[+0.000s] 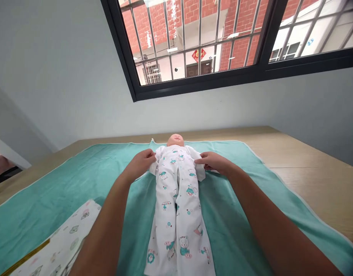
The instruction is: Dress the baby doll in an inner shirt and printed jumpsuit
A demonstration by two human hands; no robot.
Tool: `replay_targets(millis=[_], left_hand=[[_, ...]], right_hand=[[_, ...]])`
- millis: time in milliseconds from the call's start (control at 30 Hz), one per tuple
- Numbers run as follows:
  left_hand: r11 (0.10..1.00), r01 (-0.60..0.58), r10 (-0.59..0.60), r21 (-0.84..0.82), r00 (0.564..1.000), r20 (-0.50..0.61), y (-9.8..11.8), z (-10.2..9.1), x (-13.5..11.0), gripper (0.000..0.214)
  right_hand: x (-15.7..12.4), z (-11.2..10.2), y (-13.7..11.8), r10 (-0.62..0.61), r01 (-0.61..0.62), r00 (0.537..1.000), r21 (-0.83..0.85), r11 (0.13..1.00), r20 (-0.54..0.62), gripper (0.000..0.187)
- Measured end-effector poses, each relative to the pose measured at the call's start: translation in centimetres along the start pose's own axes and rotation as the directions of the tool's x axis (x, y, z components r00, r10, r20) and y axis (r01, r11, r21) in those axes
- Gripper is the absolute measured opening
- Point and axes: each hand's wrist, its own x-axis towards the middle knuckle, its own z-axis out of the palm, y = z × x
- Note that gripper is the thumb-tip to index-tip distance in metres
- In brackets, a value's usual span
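Note:
A baby doll (175,140) lies on its back on a teal blanket (230,222), its head toward the window wall. It wears a white top (192,151) and white printed pants (190,214) with small animal figures; the legs stretch toward me. My left hand (143,161) pinches the doll's sleeve on the left side of the body. On the other side, my right hand (213,161) has its fingers closed at the sleeve and the side of the clothing. Both hands are at about the height of the doll's waist and arms.
A folded white printed cloth (75,226) with a yellow-brown edge lies at the lower left on the blanket. The wooden tabletop (302,165) shows around the blanket. Behind it stands a pale wall with a dark-framed, barred window (199,82).

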Motion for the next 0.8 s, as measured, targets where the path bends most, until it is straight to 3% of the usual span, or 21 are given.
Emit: replay_targets(millis=[100, 233, 333, 400, 467, 500, 567, 633, 700, 800], left_hand=[[0.991, 0.009, -0.018, -0.135, 0.997, -0.070, 0.7, -1.2, -0.4, 0.014], [0.969, 0.004, -0.042, -0.245, 0.988, -0.152, 1.6, -1.8, -0.7, 0.014], [0.957, -0.028, -0.052, -0.290, 0.964, -0.262, 2.7, -0.6, -0.9, 0.011], [0.968, -0.064, -0.004, -0.241, 0.962, -0.274, 3.4, 0.9, -1.2, 0.012], [0.989, -0.103, 0.088, -0.101, 0.986, -0.144, 4.0, 2.7, -1.7, 0.016], [0.990, -0.144, 0.143, -0.016, 0.990, -0.012, 4.2, 3.6, -2.0, 0.019], [0.954, -0.279, 0.237, 0.107, 0.926, 0.295, 4.4, 4.8, -2.5, 0.021], [0.916, -0.377, 0.280, 0.136, 0.845, 0.457, 4.5, 5.2, -2.8, 0.019], [0.917, -0.375, 0.284, 0.134, 0.853, 0.439, 4.6, 5.0, -2.8, 0.021], [0.949, -0.286, 0.238, 0.135, 0.927, 0.290, 4.4, 4.2, -2.6, 0.024]], right_hand=[[-1.0, -0.7, -0.8, -0.037, 0.064, 0.985, -0.154, 0.986, 0.168, 0.032], [-2.0, -1.1, -1.8, -0.056, 0.147, 0.960, -0.323, 0.935, 0.273, 0.026], [-2.2, -0.9, -1.9, 0.014, 0.163, 0.939, -0.482, 0.861, 0.342, 0.024], [-2.0, -0.5, -1.8, 0.041, 0.187, 0.919, -0.526, 0.830, 0.391, 0.026], [-1.7, -0.3, -1.5, 0.035, 0.206, 0.916, -0.544, 0.813, 0.400, 0.027], [-1.6, -0.2, -1.4, 0.027, 0.211, 0.921, -0.556, 0.804, 0.389, 0.027], [-1.3, -0.3, -1.2, 0.010, 0.216, 0.935, -0.590, 0.778, 0.355, 0.027], [-1.0, -0.4, -1.0, 0.008, 0.220, 0.938, -0.615, 0.757, 0.346, 0.026], [-0.9, -0.4, -1.0, 0.031, 0.211, 0.939, -0.643, 0.736, 0.344, 0.025], [-1.0, -0.4, -1.1, 0.063, 0.131, 0.966, -0.681, 0.721, 0.253, 0.022]])
